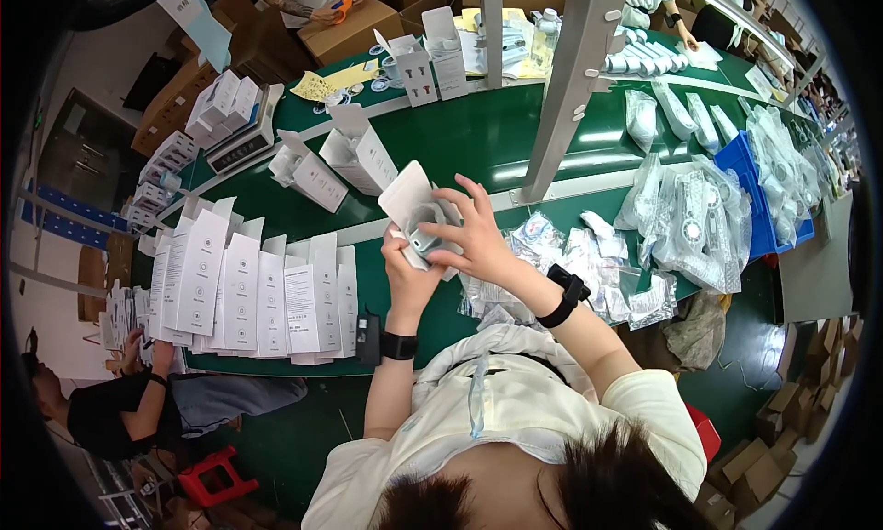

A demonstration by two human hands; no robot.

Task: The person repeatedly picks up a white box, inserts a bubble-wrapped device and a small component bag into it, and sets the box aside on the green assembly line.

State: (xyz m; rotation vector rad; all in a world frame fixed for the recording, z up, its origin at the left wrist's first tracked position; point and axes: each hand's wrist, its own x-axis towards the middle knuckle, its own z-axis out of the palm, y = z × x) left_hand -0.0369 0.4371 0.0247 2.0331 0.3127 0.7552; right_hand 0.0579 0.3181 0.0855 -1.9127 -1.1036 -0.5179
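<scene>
A white carton (405, 197) with its top flap raised is in front of me, above the table's near edge. My left hand (407, 277) is closed round its near lower side. Inside its mouth shows a pale grey rounded thing (425, 219), whose kind I cannot make out. Over the mouth, my right hand (476, 234) has its fingers spread, with the fingertips and thumb at the grey thing and the carton's rim. Just right of my hands lies a heap of small clear plastic packets (589, 268). To the left stands a row of white cartons (258, 296) with raised flaps.
Two open cartons (359, 158) stand beyond the row. A metal post (570, 89) rises at mid-table. Bagged grey devices (694, 217) lie right, beside a blue bin (750, 194). One person (120, 397) sits lower left; another (317, 11) holds an orange tool at the back.
</scene>
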